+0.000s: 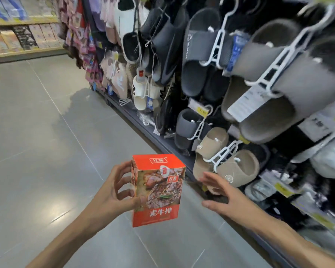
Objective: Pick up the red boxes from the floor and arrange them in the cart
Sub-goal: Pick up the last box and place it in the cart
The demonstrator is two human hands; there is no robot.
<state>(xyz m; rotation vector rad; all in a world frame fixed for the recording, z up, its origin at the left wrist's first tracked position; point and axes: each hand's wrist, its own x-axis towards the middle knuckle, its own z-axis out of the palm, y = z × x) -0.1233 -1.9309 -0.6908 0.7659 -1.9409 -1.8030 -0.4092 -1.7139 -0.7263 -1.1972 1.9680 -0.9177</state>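
A red box (pixel 159 190) with a food picture and white characters is held upright above the floor at the lower middle of the head view. My left hand (pixel 116 190) grips its left side, fingers curled round the far edge and thumb on the front face. My right hand (pixel 220 194) hovers just right of the box, fingers spread and straight, not touching it. No cart is in view.
A rack of hanging slippers (pixel 220 74) on white hangers fills the right side, its dark base rail (pixel 143 124) running along the grey tiled floor (pixel 37 132). Shelves of packaged goods (pixel 21 35) stand far left. Hanging packets (pixel 81 41) are behind.
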